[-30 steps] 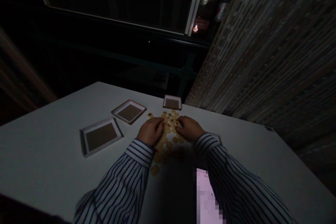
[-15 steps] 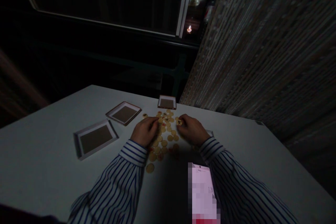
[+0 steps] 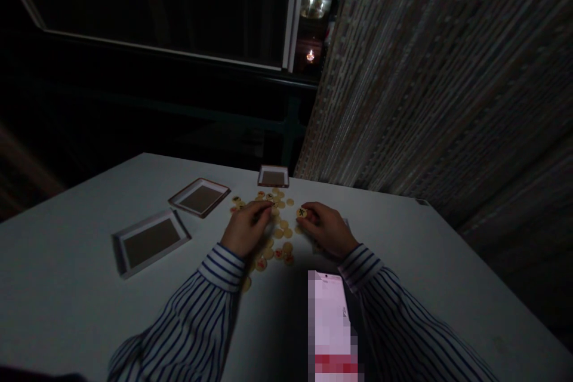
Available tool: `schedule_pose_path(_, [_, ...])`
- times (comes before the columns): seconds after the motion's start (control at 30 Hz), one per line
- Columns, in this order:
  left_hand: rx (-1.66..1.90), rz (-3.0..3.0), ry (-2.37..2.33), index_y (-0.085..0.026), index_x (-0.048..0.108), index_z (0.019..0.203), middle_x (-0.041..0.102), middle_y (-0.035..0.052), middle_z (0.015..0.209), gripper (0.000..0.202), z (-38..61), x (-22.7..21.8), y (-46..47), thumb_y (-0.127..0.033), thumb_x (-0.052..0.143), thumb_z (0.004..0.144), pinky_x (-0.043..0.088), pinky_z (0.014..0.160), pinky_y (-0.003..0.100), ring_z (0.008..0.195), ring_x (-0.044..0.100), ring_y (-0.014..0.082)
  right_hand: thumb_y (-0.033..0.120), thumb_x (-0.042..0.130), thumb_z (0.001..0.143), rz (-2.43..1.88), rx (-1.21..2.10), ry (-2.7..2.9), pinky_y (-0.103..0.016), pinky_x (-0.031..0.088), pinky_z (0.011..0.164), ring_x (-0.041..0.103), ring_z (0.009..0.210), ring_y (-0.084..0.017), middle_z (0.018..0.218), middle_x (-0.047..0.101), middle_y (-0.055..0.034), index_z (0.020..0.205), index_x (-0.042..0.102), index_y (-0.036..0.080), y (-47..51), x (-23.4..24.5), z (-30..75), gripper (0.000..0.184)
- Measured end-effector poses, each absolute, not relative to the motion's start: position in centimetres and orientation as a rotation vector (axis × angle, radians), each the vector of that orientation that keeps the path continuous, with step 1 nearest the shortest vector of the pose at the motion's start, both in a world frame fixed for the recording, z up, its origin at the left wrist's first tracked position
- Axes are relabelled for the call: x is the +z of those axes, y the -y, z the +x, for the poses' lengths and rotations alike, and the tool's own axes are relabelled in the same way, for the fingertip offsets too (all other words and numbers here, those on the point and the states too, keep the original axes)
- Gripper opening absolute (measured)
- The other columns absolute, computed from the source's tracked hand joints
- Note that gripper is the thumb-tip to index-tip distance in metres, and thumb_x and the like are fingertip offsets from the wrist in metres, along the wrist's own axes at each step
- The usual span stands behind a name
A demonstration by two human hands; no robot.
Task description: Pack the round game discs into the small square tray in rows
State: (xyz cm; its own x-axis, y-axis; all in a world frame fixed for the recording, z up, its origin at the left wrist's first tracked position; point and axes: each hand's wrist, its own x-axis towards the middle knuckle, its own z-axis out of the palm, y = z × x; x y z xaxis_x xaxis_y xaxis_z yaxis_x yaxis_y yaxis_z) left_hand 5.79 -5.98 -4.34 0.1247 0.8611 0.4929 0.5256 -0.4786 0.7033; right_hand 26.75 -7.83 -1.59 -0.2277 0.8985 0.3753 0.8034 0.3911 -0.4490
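My right hand [image 3: 329, 228] pinches a round wooden Chinese chess piece [image 3: 301, 213] with a black character, held upright between thumb and fingers above the table. My left hand [image 3: 245, 228] is closed, thumb and forefinger tips together at a black-marked piece lying in the pile. I cannot tell whether that piece is gripped. Between and around both hands spread loose Chinese chess pieces [image 3: 278, 233], some showing red or black characters and others plain side up. Several lie left of my left fingertips, and part of the pile is hidden behind that hand.
Two shallow open box parts, a brown-rimmed one [image 3: 175, 201] and a pale one [image 3: 117, 250], stand on the white table [image 3: 58, 286] at left. A small tray [image 3: 273, 185] stands behind the pile. A lit phone [image 3: 332, 316] lies in front. A string curtain [image 3: 380, 71] hangs at right.
The view has shifted slightly right. My left hand has moved right toward the middle of the pile, uncovering pieces on its left. My right hand, with its piece, has moved away from the pile.
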Motion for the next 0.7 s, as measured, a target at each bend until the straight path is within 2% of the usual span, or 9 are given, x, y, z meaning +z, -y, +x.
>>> schedule_pose_path(0.2, [1.190, 1.890, -1.209, -0.015, 0.064, 0.104, 0.068, 0.0073, 0.103, 0.036, 7.8, -3.3, 6.9, -0.039, 0.043, 0.086, 0.045, 0.090, 0.034, 0.098, 0.061, 0.0196, 0.037, 0.062, 0.077, -1.373, 0.122, 2.059, -0.029, 0.041, 0.077, 0.058, 0.080, -0.017, 0.086, 0.066, -0.0049, 0.100, 0.061, 0.016, 8.4, -1.9, 27.4, 0.031])
schedule_pose_path(0.37, [1.068, 1.682, -1.084, -0.012, 0.066, 0.099, 0.069, 0.0073, 0.090, 0.038, 9.8, -2.5, 7.5, -0.040, 0.044, 0.084, 0.049, 0.074, 0.030, 0.080, 0.063, 0.0180, 0.039, 0.061, 0.078, -1.278, 0.088, 2.041, -0.029, 0.042, 0.074, 0.057, 0.077, -0.016, 0.083, 0.064, -0.0038, 0.096, 0.061, 0.018, 8.7, -2.0, 27.8, 0.027])
schedule_pose_path(0.5, [1.032, 1.535, -0.935, -0.013, 0.069, 0.091, 0.068, 0.0040, 0.074, 0.034, 11.4, -2.4, 7.7, -0.040, 0.052, 0.079, 0.045, 0.065, 0.025, 0.070, 0.060, 0.0154, 0.037, 0.061, 0.079, -1.224, 0.086, 2.026, -0.029, 0.042, 0.071, 0.056, 0.073, -0.016, 0.078, 0.063, -0.0031, 0.090, 0.061, 0.018, 9.0, -2.1, 28.2, 0.022])
schedule_pose_path(0.6, [1.067, 1.336, -0.886, -0.012, 0.070, 0.087, 0.067, 0.0033, 0.069, 0.030, 12.5, -2.5, 7.7, -0.037, 0.061, 0.072, 0.043, 0.060, 0.022, 0.063, 0.057, 0.0122, 0.036, 0.062, 0.078, -1.212, 0.113, 2.007, -0.030, 0.043, 0.069, 0.056, 0.071, -0.015, 0.076, 0.063, -0.0024, 0.089, 0.061, 0.018, 9.3, -2.2, 28.7, 0.021])
schedule_pose_path(0.7, [1.107, 1.200, -0.878, -0.011, 0.070, 0.082, 0.067, 0.0044, 0.069, 0.027, 13.5, -2.6, 7.8, -0.032, 0.067, 0.066, 0.044, 0.061, 0.023, 0.062, 0.057, 0.0118, 0.036, 0.062, 0.077, -1.220, 0.182, 1.957, -0.030, 0.044, 0.069, 0.057, 0.072, -0.016, 0.078, 0.063, -0.0029, 0.091, 0.061, 0.018, 9.5, -2.4, 29.3, 0.022])
